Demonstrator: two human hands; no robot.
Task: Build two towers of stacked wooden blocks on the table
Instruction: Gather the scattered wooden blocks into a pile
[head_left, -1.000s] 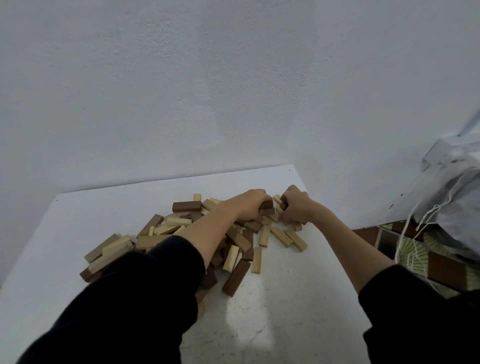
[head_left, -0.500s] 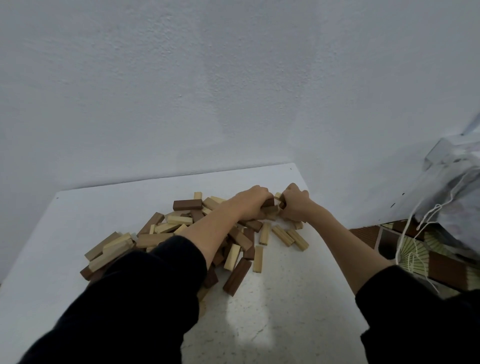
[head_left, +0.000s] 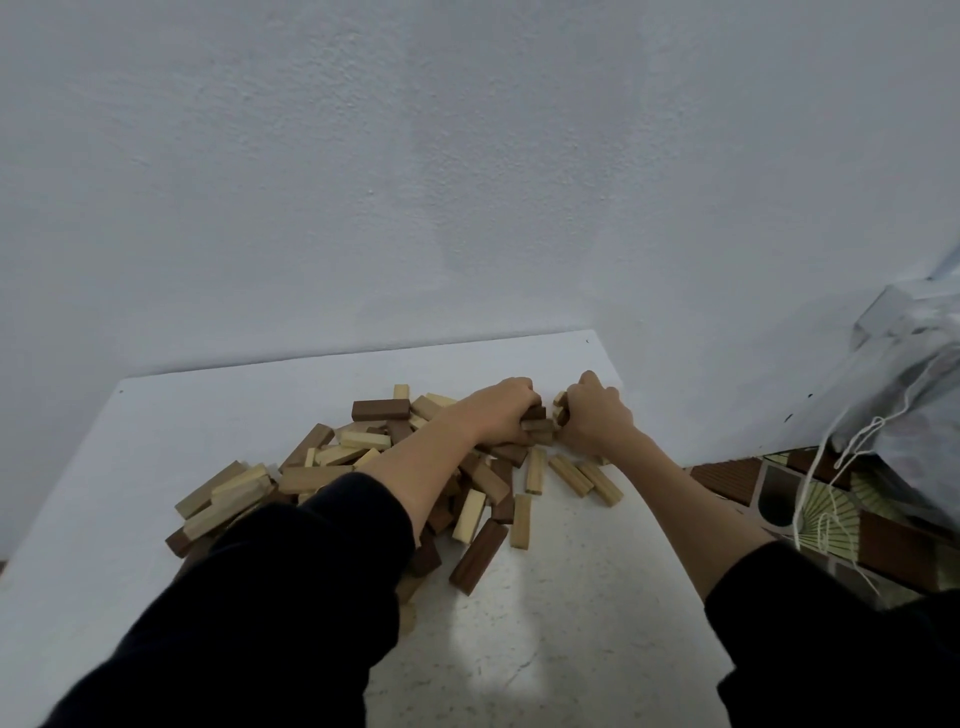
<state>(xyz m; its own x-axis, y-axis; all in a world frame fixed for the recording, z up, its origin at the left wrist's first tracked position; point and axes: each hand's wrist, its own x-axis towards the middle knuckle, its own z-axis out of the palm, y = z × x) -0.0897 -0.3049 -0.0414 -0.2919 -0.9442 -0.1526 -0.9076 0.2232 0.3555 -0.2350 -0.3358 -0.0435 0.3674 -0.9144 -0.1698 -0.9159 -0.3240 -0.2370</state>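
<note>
- Two hands are engaged at frame centre-right: left hand (head_left: 501, 413) and right hand (head_left: 595, 415), both knuckles-up with fingers curled down around a small cluster of blocks (head_left: 540, 423) held between them.
- What exactly is gripped under the fingers is mostly hidden; a few dark and light block ends are seen stacked between the fists.
- The loose pile (head_left: 363, 467) is spread across the table (head_left: 545, 649) from lower left to centre; no tower is standing yet.
- Step is judged as the start of the first tower: blocks are being gathered and squared up at the pile's far right edge.
- Next move likely calls for the cluster to be aligned flush on bare table, clear of strays like the three light blocks (head_left: 571, 475) just below the hands.
</note>
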